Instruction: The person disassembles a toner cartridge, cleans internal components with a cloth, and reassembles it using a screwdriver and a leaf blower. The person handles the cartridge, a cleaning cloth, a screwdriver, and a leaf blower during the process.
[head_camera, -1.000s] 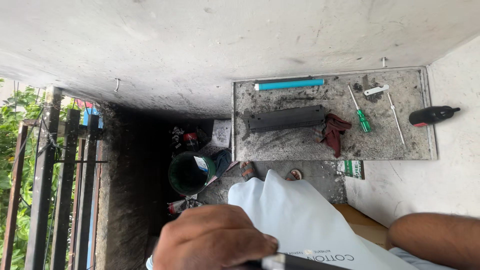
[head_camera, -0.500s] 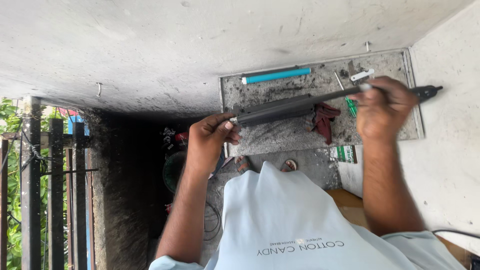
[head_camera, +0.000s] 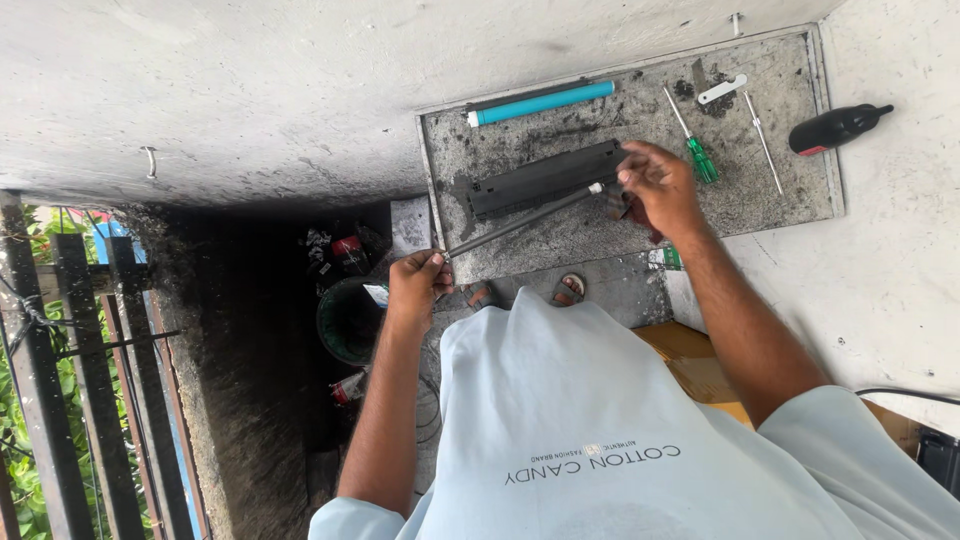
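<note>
Hands pinch a thin dark rod (head_camera: 520, 221) at its two ends.
Left hand (head_camera: 418, 280) nips the near left tip, right hand (head_camera: 655, 185) the pale right end, holding it just over the black cartridge (head_camera: 545, 180) on the sooty grey surface (head_camera: 760, 205). It looks light, stiff and powder-slick; the ends seem the best hold.

2 hands (head_camera: 418, 283) (head_camera: 655, 185), 1 dark rod (head_camera: 520, 220), 1 green-handled screwdriver (head_camera: 697, 150), 1 blue roller (head_camera: 540, 103).

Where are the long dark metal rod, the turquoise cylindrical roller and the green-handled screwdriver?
long dark metal rod (head_camera: 520, 221), head view, mid-shaft.
turquoise cylindrical roller (head_camera: 545, 102), head view, middle of barrel.
green-handled screwdriver (head_camera: 701, 159), head view, handle.
</note>
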